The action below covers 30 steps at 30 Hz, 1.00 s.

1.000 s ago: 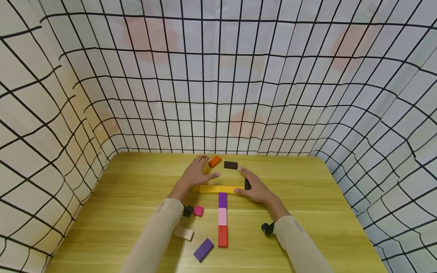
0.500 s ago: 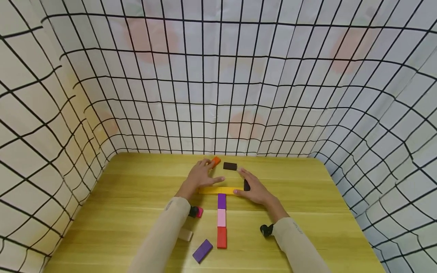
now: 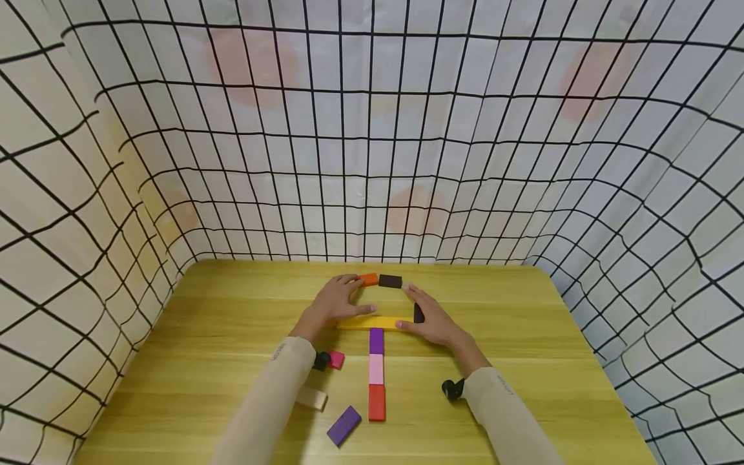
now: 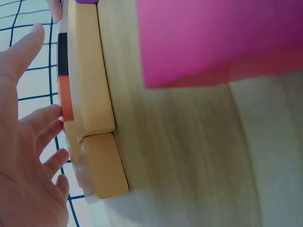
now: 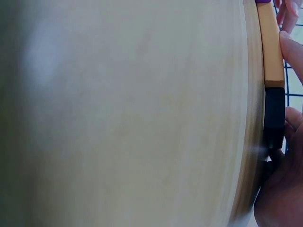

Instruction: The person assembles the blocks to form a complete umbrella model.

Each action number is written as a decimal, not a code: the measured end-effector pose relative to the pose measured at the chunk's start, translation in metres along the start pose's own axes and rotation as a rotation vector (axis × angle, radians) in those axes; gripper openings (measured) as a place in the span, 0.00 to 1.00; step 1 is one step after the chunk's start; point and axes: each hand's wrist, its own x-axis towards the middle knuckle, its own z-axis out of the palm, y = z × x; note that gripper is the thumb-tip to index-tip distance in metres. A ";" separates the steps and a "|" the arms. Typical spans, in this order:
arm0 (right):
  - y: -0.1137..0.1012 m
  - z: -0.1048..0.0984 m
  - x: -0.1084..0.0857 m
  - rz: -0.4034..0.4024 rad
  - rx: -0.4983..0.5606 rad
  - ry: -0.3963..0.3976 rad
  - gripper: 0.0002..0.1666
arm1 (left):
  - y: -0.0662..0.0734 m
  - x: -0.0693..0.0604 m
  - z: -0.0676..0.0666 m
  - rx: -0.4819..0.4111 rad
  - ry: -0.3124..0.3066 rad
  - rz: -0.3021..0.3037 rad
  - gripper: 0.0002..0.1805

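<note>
In the head view my left hand (image 3: 336, 301) has its fingertips against an orange block (image 3: 369, 279), which lies end to end with a black block (image 3: 390, 281). Its thumb extends above a yellow row (image 3: 366, 322). The left wrist view shows the fingers (image 4: 41, 116) spread beside the orange block (image 4: 66, 98), with yellow blocks near them. My right hand (image 3: 434, 321) rests with its thumb at the row's right end and its other fingers extended beyond another black block (image 3: 418, 314). In the right wrist view that black block (image 5: 274, 117) adjoins the yellow row (image 5: 272, 52).
A purple block (image 3: 376, 341), a pink block (image 3: 376, 369) and a red block (image 3: 376, 402) line up below the yellow row. Left of them lie a magenta block (image 3: 336, 360), a cream block (image 3: 312, 398) and a loose purple block (image 3: 344, 425). Black netting (image 3: 372, 174) surrounds the wooden table (image 3: 494, 290).
The orange block has turned from slanted to nearly level, close beside the upper black block. My left hand moved right, then slightly back left. My right hand has stayed almost still.
</note>
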 end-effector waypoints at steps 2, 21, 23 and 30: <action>0.001 0.001 0.001 -0.001 0.000 -0.001 0.59 | -0.001 -0.001 0.000 -0.006 -0.004 0.006 0.50; 0.003 0.001 0.001 0.000 -0.005 -0.005 0.60 | 0.000 -0.009 -0.001 -0.048 -0.015 0.015 0.50; 0.003 0.001 0.001 0.001 -0.006 -0.006 0.60 | -0.001 -0.009 0.000 -0.042 -0.014 0.012 0.50; 0.004 0.001 0.002 -0.004 -0.026 -0.011 0.60 | -0.001 -0.009 0.002 -0.032 -0.007 0.004 0.51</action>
